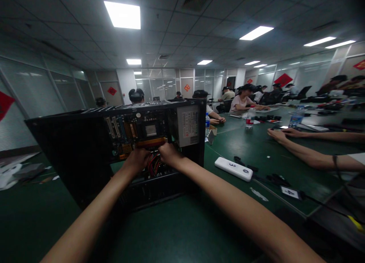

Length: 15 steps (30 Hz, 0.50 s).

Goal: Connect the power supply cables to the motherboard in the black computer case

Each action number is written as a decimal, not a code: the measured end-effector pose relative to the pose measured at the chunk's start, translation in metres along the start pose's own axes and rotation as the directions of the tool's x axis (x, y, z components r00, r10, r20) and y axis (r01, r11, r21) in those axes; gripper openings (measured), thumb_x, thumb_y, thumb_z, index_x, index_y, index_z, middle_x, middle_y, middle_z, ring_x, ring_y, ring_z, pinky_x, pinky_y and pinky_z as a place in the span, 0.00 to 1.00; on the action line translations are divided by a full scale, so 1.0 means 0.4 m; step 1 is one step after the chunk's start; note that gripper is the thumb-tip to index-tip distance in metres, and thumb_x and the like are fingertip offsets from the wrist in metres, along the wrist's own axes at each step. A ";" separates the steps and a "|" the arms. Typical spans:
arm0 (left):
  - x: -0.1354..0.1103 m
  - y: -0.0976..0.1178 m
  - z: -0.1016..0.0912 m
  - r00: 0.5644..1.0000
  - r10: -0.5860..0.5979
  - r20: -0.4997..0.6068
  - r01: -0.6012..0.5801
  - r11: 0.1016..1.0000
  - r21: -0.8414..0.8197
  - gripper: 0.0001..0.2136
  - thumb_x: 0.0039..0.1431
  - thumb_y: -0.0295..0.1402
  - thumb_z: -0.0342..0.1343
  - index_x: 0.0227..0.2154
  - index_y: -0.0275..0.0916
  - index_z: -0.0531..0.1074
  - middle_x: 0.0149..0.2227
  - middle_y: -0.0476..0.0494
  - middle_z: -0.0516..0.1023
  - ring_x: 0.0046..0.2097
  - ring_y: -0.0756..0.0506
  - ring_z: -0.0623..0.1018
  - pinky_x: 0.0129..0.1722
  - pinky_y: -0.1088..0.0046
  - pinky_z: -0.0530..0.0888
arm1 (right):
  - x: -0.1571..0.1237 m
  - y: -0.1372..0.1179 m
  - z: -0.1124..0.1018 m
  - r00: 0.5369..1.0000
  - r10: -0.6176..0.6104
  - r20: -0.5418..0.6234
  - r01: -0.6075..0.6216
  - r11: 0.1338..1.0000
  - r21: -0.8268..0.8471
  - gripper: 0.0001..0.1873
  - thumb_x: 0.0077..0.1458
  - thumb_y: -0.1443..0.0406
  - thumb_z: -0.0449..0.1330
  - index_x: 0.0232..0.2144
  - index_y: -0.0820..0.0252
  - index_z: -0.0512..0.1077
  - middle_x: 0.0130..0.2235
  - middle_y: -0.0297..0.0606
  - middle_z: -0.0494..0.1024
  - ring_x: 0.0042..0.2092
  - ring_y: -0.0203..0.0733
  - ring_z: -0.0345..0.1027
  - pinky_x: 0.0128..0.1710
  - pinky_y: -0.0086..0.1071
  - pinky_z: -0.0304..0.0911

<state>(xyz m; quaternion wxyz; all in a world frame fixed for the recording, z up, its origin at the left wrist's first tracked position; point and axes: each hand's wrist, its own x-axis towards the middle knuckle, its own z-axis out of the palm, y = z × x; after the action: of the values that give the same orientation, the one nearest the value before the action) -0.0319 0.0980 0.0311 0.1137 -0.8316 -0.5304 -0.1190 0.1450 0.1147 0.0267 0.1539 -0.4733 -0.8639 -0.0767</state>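
An open black computer case (71, 149) stands on the green table (176, 228) in front of me, its motherboard (134, 132) and grey power supply (186, 126) exposed. Both my hands reach inside it. My left hand (138, 159) is closed just below the motherboard's lower edge, by an orange ribbon strip (151, 142). My right hand (169, 153) is closed beside it, fingers up against the same strip. A bundle of red and black wires (153, 166) hangs between and under the two hands. What each hand grips is hidden by the fingers.
A white power strip (234, 169) lies right of the case, with black cables and a numbered tag (290, 192) beyond it. Another person's forearms (308, 151) rest on the table at right. Water bottles (250, 118) and several seated people fill the far table.
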 end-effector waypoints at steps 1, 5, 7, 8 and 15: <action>-0.001 0.000 0.001 1.000 -0.003 0.002 0.003 1.000 -0.002 0.14 0.64 0.31 0.47 0.36 0.37 0.80 0.37 0.37 0.81 0.40 0.42 0.80 0.37 0.71 0.69 | -0.002 -0.001 -0.003 1.000 0.001 0.000 -0.001 1.000 0.000 0.15 0.56 0.73 0.55 0.42 0.70 0.78 0.42 0.57 0.79 0.45 0.53 0.76 0.44 0.36 0.69; -0.006 -0.002 0.000 1.000 -0.013 -0.007 0.013 1.000 -0.015 0.14 0.65 0.32 0.47 0.38 0.38 0.79 0.40 0.38 0.81 0.41 0.43 0.80 0.38 0.72 0.69 | -0.011 -0.003 -0.018 1.000 0.000 0.012 0.000 1.000 0.003 0.15 0.56 0.73 0.54 0.42 0.69 0.79 0.42 0.56 0.79 0.45 0.53 0.76 0.44 0.37 0.69; -0.009 -0.002 -0.001 1.000 -0.006 -0.005 0.006 1.000 -0.017 0.15 0.65 0.32 0.46 0.39 0.38 0.79 0.40 0.38 0.81 0.41 0.43 0.80 0.39 0.72 0.70 | -0.014 -0.003 -0.022 1.000 -0.001 0.025 0.001 1.000 0.005 0.16 0.57 0.73 0.53 0.42 0.69 0.78 0.42 0.57 0.79 0.45 0.53 0.75 0.45 0.37 0.69; -0.010 -0.002 -0.002 1.000 0.000 -0.002 0.000 1.000 -0.018 0.15 0.65 0.32 0.46 0.39 0.38 0.79 0.40 0.38 0.81 0.41 0.43 0.80 0.38 0.72 0.70 | -0.015 -0.002 -0.022 1.000 -0.003 0.031 0.003 1.000 0.006 0.16 0.57 0.73 0.53 0.42 0.69 0.78 0.43 0.57 0.79 0.45 0.53 0.75 0.46 0.38 0.68; -0.012 -0.009 0.005 1.000 -0.007 -0.021 0.006 0.998 -0.063 0.15 0.63 0.31 0.46 0.41 0.38 0.79 0.40 0.39 0.81 0.42 0.42 0.80 0.41 0.69 0.71 | -0.016 0.004 -0.015 0.999 -0.014 0.051 0.013 1.000 0.017 0.17 0.58 0.74 0.51 0.44 0.67 0.77 0.46 0.54 0.79 0.47 0.51 0.75 0.46 0.36 0.68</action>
<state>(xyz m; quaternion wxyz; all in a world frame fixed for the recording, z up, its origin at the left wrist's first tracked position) -0.0370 0.0961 0.0280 0.0927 -0.8317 -0.5278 -0.1450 0.1506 0.1088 0.0302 0.1351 -0.4679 -0.8714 -0.0584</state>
